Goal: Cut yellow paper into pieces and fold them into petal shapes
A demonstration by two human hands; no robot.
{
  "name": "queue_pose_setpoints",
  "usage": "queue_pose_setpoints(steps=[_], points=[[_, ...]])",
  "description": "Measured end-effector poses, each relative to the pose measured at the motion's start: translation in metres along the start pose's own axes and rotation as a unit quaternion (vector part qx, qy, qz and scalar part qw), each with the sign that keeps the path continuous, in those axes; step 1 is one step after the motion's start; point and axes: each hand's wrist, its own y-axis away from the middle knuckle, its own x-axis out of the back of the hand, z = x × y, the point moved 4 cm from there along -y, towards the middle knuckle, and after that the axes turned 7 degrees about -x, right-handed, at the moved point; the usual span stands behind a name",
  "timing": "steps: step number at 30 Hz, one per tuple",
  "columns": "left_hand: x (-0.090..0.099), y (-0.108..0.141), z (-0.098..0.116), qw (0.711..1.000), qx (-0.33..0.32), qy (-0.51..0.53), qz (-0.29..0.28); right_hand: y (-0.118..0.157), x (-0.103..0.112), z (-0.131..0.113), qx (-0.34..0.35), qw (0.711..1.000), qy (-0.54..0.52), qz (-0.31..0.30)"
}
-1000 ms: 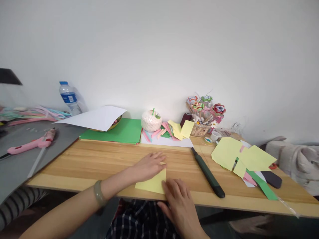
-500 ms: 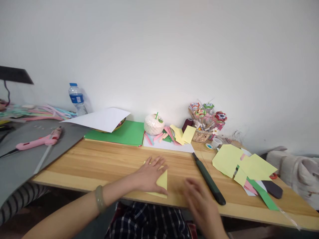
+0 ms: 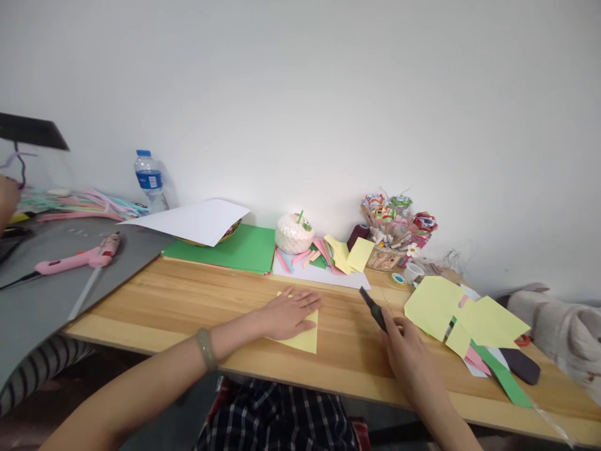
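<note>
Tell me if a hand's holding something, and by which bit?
The right hand holds a dark green tool by its handle; the left hand lies flat on yellow paper.

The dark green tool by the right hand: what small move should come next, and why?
Probably lift the dark green tool and bring its tip toward the yellow paper: the right hand is at its handle, the left hand lies spread on the paper, apparently steadying it, and the tip is apart from the paper.
</note>
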Motion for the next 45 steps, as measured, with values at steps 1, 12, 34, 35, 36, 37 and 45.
queue_pose_setpoints(steps=[1,12,34,35,36,37,45], points=[[0.0,0.0,-0.001,1.0,0.001,0.004,0.002,0.01,0.004,-0.004,0.015,1.0,-0.008,-0.009],[0.001,0.0,-0.005,1.0,0.013,0.026,0.01,0.094,0.018,-0.062,0.185,0.969,-0.158,-0.048],[-0.004,0.0,-0.007,1.0,0.0,0.018,-0.01,0.083,0.036,-0.084,0.184,0.97,-0.098,-0.126],[-0.004,0.0,-0.006,1.0,0.0,0.016,-0.011,0.084,0.035,-0.085,0.185,0.97,-0.091,-0.126],[-0.004,0.0,-0.006,1.0,0.001,0.015,-0.013,0.085,0.033,-0.086,0.181,0.972,-0.081,-0.122],[-0.003,0.0,-0.006,1.0,0.001,0.013,-0.014,0.085,0.032,-0.087,0.173,0.976,-0.068,-0.117],[-0.002,-0.001,-0.004,1.0,0.007,0.007,-0.022,0.091,0.033,-0.089,0.17,0.98,-0.039,-0.1]])
